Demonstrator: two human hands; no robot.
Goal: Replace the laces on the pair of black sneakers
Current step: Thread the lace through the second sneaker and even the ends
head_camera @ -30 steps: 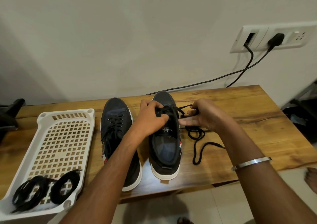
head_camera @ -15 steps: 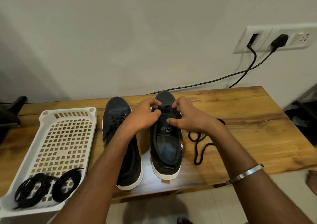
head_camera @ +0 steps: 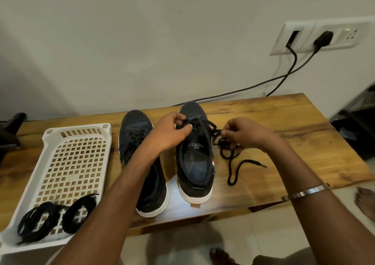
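We're seeing two black, white-soled sneakers sitting side by side, toes to the wall. Left shoe (head_camera: 142,153) is staying laced. Right shoe (head_camera: 195,159) is half unlaced, its lace (head_camera: 233,163) trailing right. Two coiled laces (head_camera: 54,218) are lying in the tray.

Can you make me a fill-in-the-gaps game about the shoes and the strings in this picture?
1. Two coiled black spare laces lie in the white plastic ___.
2. The right hand pulls a loose black lace out to the ___ side of the right black sneaker.
3. The left black sneaker is still ___ up.
4. The sneakers stand on a ___ table.

Missing words: basket; right; laced; wooden
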